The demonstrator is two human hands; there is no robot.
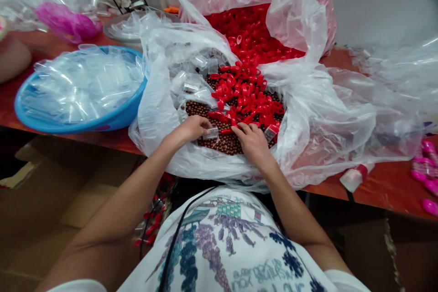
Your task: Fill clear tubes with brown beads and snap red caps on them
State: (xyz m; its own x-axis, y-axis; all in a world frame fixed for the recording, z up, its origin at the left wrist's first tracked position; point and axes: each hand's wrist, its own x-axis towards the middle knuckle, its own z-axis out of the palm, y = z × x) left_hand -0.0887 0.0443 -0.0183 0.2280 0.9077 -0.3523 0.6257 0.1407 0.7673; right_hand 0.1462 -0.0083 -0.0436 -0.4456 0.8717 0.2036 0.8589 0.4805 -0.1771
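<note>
My left hand (193,128) is closed on a small clear plastic cup (211,133), which lies low over the brown beads (222,146). Just right of it, my right hand (253,143) reaches down into the same heap, its thumb and fingertips at a red plastic cap (226,132); the grip is partly hidden. Many more red caps (244,93) with loop-shaped ends are piled on the beads beyond both hands. Beside the right hand rests another clear cup (271,132). An open white plastic bag (153,114) surrounds all of this.
To the left, a blue basin (116,116) is heaped with clear plastic pieces. Behind stands a second clear bag (290,18) full of red caps. A capped clear cup (354,178) lies on the red table (383,187), with pink items (426,164) at far right.
</note>
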